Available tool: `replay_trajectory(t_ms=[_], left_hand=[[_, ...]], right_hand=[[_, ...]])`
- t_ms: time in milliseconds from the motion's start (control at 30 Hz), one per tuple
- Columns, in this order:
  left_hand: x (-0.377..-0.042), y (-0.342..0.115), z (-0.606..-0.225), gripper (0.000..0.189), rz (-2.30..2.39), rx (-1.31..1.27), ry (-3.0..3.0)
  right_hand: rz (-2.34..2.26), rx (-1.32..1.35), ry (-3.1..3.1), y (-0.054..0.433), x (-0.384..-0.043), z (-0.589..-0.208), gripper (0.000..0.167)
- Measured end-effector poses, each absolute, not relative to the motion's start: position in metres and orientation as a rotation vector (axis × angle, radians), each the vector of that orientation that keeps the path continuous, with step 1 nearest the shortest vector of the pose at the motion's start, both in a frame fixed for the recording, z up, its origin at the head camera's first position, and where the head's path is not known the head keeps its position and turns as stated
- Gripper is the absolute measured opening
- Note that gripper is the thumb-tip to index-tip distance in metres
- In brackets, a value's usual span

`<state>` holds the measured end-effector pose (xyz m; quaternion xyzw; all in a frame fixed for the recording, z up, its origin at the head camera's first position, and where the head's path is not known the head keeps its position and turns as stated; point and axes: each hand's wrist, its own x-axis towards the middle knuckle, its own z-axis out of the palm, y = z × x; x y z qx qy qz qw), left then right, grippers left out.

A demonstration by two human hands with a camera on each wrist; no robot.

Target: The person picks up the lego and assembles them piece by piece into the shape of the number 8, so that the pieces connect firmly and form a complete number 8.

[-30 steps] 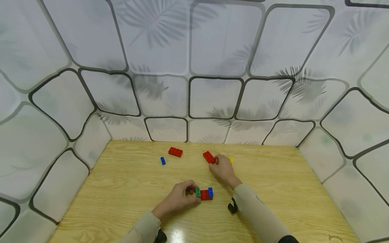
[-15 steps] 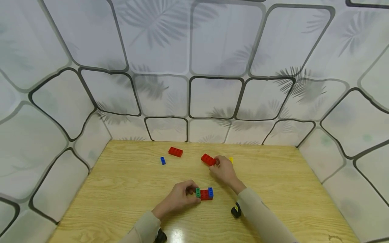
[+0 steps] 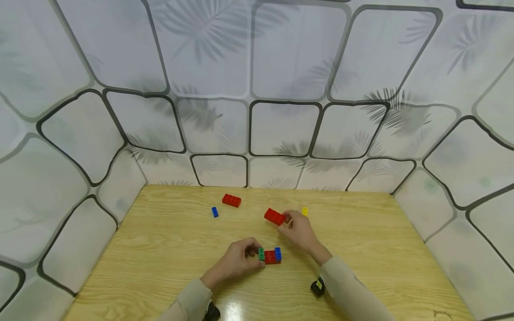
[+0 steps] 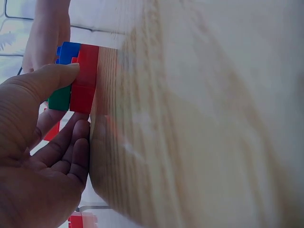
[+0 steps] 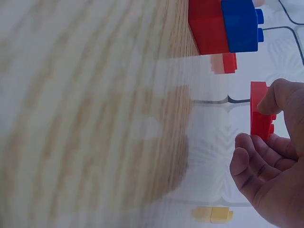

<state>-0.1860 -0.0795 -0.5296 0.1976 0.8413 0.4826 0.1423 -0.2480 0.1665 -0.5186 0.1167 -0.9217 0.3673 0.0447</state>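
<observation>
My left hand (image 3: 237,258) holds a small brick build by its left end, low over the table. Its base is a red brick (image 4: 85,78); a green brick (image 3: 261,254) sits on the left end and a blue brick (image 3: 278,253) on the right, with red studs showing between. The left thumb lies along the red side in the left wrist view. Farther back and right, my right hand (image 3: 300,232) pinches another red brick (image 3: 275,216) by its right end, between thumb and fingers. Its studs (image 5: 272,128) show in the right wrist view. The two held pieces are apart.
At the back left of the wooden table (image 3: 160,249) lie a red brick (image 3: 231,200) and a small blue brick (image 3: 214,212). A small yellow brick (image 3: 305,211) lies behind the right hand. Patterned walls (image 3: 281,129) stand at the back and both sides.
The right hand has drawn the red brick slightly toward the person, turning it a little. More of the yellow brick shows. The left hand and its build have stayed put.
</observation>
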Motion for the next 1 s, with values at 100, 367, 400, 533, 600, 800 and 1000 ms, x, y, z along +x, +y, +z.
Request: replay_trajectory(t_ms=[100, 367, 400, 533, 600, 800, 1000], left_hand=[[-0.186, -0.080, -0.530, 0.030, 1.390, 0.562, 2.430], [-0.186, -0.079, -0.530, 0.030, 1.379, 0.572, 2.444], [-0.186, -0.079, -0.530, 0.030, 1.381, 0.567, 2.441], [-0.186, -0.079, -0.530, 0.031, 1.386, 0.566, 2.436], [-0.186, -0.079, -0.530, 0.031, 1.387, 0.568, 2.436], [-0.186, -0.079, -0.531, 0.031, 1.400, 0.579, 2.429], [-0.186, -0.079, -0.530, 0.031, 1.405, 0.583, 2.431]], right_hand=[[1.130, 0.385, -2.816, 0.168, -0.242, -0.517, 0.037], [1.145, 0.419, -2.816, 0.173, -0.231, -0.516, 0.038], [1.150, 0.423, -2.815, 0.173, -0.229, -0.516, 0.038], [1.173, 0.449, -2.807, 0.175, -0.224, -0.515, 0.038], [1.184, 0.463, -2.809, 0.175, -0.221, -0.514, 0.039], [1.209, 0.531, -2.827, 0.176, -0.216, -0.512, 0.039], [1.261, 0.656, -2.816, 0.179, -0.209, -0.511, 0.037]])
